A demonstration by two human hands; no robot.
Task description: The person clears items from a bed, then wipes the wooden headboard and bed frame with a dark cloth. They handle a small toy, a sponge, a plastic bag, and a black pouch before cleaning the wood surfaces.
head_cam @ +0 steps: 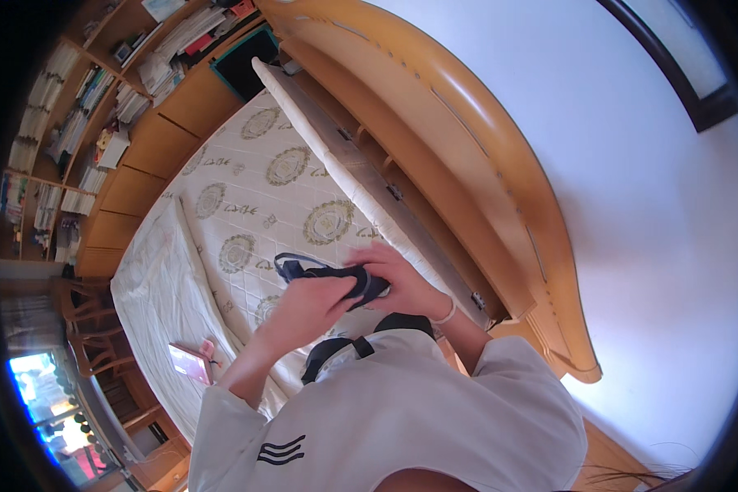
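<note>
In front of my chest I hold a small dark navy fabric item point(365, 293) with a thin strap loop point(296, 257) standing out on its far left side. My left hand point(313, 307) grips it from the near left, with the fingers over its top. My right hand point(401, 280), with a pale band at the wrist, holds its right end and is slightly blurred. What exactly the item is, I cannot tell. Below it lies a quilted mattress point(252, 184) printed with green-gold medallions. A white sheet point(178, 264) covers its left part.
A padded panel point(344, 169) stands raised along the open storage recess of the wooden headboard point(467, 117). On the sheet lies a flat device with a lit screen point(189, 363), a small pink object point(207, 348) beside it. Bookshelves point(80, 117) and wooden chairs point(95, 332) stand left.
</note>
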